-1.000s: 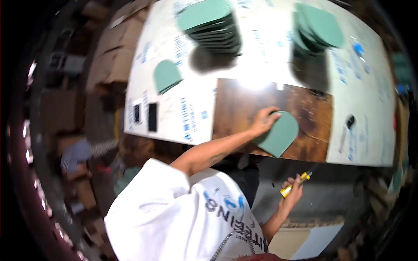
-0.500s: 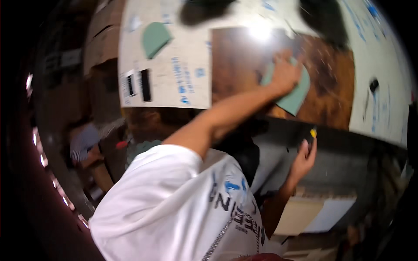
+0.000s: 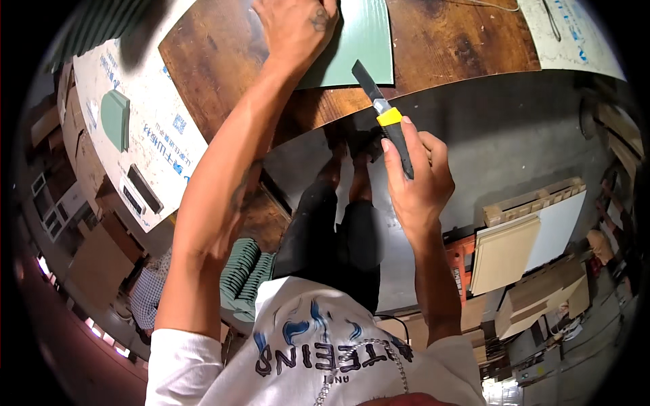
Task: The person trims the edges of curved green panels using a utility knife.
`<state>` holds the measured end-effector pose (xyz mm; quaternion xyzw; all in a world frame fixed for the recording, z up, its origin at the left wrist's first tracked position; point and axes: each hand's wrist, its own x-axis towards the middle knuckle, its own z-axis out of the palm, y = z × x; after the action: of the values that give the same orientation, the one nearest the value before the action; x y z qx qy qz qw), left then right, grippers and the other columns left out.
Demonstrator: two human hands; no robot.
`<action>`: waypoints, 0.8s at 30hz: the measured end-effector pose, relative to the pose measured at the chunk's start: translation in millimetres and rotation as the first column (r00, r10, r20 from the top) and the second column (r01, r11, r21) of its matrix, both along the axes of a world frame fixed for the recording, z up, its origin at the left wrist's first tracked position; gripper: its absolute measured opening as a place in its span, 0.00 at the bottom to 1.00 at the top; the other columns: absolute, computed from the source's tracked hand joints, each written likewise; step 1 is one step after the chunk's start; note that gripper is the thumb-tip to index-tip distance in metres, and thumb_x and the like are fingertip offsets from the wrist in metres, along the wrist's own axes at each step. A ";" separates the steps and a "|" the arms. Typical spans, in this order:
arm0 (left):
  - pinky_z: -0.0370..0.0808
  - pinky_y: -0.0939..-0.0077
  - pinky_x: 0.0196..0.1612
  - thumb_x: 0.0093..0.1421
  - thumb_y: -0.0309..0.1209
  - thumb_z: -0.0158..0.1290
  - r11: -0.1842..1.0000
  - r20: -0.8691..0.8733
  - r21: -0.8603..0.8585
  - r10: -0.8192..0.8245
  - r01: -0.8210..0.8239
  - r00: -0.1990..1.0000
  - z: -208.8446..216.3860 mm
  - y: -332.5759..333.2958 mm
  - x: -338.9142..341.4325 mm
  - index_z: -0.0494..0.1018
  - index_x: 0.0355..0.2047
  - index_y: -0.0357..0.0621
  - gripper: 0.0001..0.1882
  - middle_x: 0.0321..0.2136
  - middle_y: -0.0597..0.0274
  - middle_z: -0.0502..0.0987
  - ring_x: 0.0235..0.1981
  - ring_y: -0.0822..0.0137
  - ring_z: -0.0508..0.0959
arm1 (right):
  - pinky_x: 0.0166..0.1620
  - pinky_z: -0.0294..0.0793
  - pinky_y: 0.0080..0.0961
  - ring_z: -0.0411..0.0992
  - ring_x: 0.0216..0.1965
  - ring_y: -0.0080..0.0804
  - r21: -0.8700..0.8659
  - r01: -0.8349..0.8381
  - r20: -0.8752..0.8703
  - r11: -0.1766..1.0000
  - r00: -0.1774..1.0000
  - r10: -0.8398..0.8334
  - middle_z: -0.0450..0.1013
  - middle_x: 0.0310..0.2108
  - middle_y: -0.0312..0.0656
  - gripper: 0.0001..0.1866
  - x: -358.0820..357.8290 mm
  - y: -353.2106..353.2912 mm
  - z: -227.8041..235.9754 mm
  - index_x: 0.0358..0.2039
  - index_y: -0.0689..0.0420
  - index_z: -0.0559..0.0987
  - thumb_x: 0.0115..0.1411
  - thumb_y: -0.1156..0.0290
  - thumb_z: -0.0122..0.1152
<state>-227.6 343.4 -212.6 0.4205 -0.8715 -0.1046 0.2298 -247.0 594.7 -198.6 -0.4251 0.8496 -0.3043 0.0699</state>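
Note:
My left hand [image 3: 298,30] reaches to the upper edge of the view and rests against the left side of a flat green panel [image 3: 362,44]. Its fingers look spread, though their tips are cut off by the frame. The panel lies on a brown, wood-patterned board [image 3: 447,47], its straight edge toward me. In my right hand [image 3: 423,186] is a utility knife [image 3: 391,120] with a black handle, yellow collar and long dark blade. The blade points up and left, its tip appearing over the panel's near edge.
Green arch-shaped pieces [image 3: 115,120] lie stacked on the white, blue-printed tabletop [image 3: 149,101], near a dark rectangular block [image 3: 144,188]. Ridged green pieces [image 3: 240,271] are piled low on my left. Boards on a pallet [image 3: 508,254] stand at right. Another person [image 3: 145,298] is at lower left.
My view has shifted, so the table sits higher and farther left. The knife, blurred before, now shows its long blade near the panel's edge. My left hand stays at the panel.

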 end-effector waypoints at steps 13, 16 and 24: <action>0.65 0.54 0.47 0.62 0.30 0.45 0.978 -0.011 -0.150 -0.149 0.146 0.989 -10.1 -10.8 12.6 0.70 0.43 0.36 0.13 0.41 0.46 0.71 0.43 0.48 0.69 | 0.26 0.75 0.22 0.70 0.29 0.27 0.019 0.025 -0.112 1.000 0.993 -0.022 0.67 0.36 0.39 0.25 2.7 15.4 -3.2 0.51 0.50 0.76 0.50 0.69 0.71; 0.66 0.54 0.47 0.61 0.28 0.45 0.963 -0.030 -0.181 -0.211 0.202 0.977 -14.0 -17.5 13.8 0.69 0.43 0.35 0.12 0.41 0.43 0.71 0.43 0.48 0.69 | 0.25 0.75 0.23 0.71 0.28 0.27 0.054 0.027 -0.105 0.998 0.994 -0.021 0.67 0.35 0.39 0.25 -0.6 6.1 2.5 0.50 0.50 0.76 0.50 0.69 0.71; 0.66 0.55 0.47 0.61 0.28 0.45 0.968 -0.011 -0.125 -0.222 0.219 0.975 -8.9 -19.4 12.7 0.68 0.45 0.33 0.14 0.43 0.41 0.70 0.43 0.46 0.69 | 0.23 0.71 0.24 0.72 0.24 0.28 -0.130 -0.026 -0.243 0.991 0.970 -0.007 0.71 0.27 0.39 0.17 -54.9 -74.3 -11.1 0.43 0.52 0.81 0.51 0.65 0.69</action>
<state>-214.9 324.0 -221.5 0.3045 -0.9146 -0.0809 0.2533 -301.9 520.4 -209.6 -0.4669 0.8276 -0.3055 -0.0614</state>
